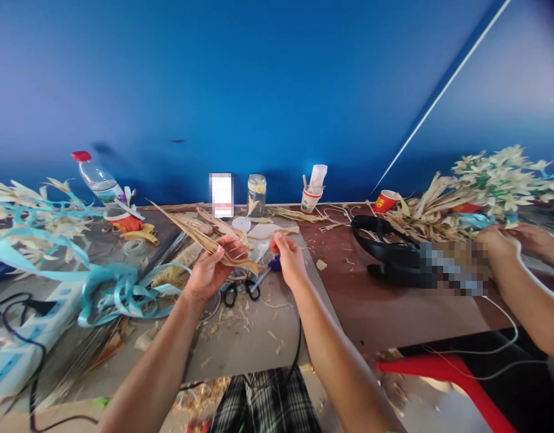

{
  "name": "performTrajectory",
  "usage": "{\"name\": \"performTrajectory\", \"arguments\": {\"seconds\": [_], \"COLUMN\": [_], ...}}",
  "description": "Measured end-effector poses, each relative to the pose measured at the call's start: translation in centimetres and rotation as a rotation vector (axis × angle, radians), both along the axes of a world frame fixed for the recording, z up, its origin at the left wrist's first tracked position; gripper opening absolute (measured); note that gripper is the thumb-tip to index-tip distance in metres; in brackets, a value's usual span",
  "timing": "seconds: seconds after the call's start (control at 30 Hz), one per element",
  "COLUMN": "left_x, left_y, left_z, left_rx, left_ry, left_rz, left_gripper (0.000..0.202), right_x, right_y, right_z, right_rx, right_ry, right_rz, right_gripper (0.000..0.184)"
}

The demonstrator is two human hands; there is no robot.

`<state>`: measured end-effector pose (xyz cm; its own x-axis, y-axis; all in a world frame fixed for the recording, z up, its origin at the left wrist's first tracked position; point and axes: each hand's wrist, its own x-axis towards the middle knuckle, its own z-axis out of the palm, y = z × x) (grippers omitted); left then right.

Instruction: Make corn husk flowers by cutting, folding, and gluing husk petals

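My left hand (216, 269) is closed on a long dried corn husk (186, 227), whose pointed end sticks out to the upper left and whose other end trails toward my right hand. My right hand (288, 255) is pinched, its fingertips together; a pale strip shows beside them, but I cannot tell whether they grip it. Just below the right hand lies a blue-handled tool (273, 263). Scissors with black handles (242, 292) rest on the table between my forearms. Loose husks (193, 224) lie behind my left hand.
Light-blue ribbon (116, 288) and a white power strip (30, 343) are at left. A plastic bottle (98, 178), glass jar (257, 195) and paper cup (311, 197) stand at the back. Black headphones (389, 252) lie at right, near another person's hands (502, 249).
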<state>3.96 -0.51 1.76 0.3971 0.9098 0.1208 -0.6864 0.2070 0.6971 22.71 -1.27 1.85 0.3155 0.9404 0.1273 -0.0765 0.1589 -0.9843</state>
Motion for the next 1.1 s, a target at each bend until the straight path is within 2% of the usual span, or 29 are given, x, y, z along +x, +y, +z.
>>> {"name": "performTrajectory", "arguments": {"seconds": [0.07,0.13,0.27,0.33,0.4,0.53,0.63,0.7,0.9,1.03,1.1], "left_x": [0.0,0.0,-0.1,-0.2,-0.4,-1.2,-2.3,-2.8,-1.5,-0.5,-0.2], "left_y": [0.0,-0.1,-0.1,-0.1,0.0,0.3,0.5,0.6,0.0,-0.2,-0.3], "left_z": [0.0,0.2,0.6,0.9,1.1,1.7,2.3,2.5,2.0,1.5,1.2], "left_rx": [-0.009,-0.015,-0.026,-0.023,-0.018,-0.014,0.016,0.036,-0.022,0.011,0.031], "left_ry": [-0.004,-0.005,-0.054,-0.089,-0.127,-0.178,-0.248,-0.287,-0.157,-0.064,-0.018], "left_rz": [-0.005,-0.007,0.041,0.096,0.146,0.241,0.333,0.372,0.212,0.137,0.099], "left_gripper": [0.029,0.030,0.029,0.028,0.026,0.020,0.018,0.021,0.025,0.033,0.038], "right_x": [-0.1,-0.4,-0.5,-0.3,-0.2,-0.2,-0.3,-0.3,-1.3,-2.1,-2.4], "right_y": [0.0,-0.2,-0.7,-0.7,-0.6,-0.5,-0.9,-1.3,-2.2,-1.9,-1.6], "right_z": [-0.2,-0.4,-0.6,-0.6,-0.7,-0.8,-0.5,-0.1,0.5,-0.2,-0.6], "right_rx": [0.010,0.063,0.127,0.097,0.111,0.273,0.310,0.325,0.372,0.203,0.104], "right_ry": [-0.137,-0.292,-0.557,-0.602,-0.542,-0.342,-0.421,-0.506,-0.451,-0.331,-0.200], "right_rz": [0.032,-0.001,-0.270,-0.315,-0.255,-0.180,-0.173,-0.099,0.223,0.367,0.383], "right_gripper": [0.040,0.037,0.048,0.056,0.060,0.061,0.047,0.036,0.044,0.038,0.032]}}
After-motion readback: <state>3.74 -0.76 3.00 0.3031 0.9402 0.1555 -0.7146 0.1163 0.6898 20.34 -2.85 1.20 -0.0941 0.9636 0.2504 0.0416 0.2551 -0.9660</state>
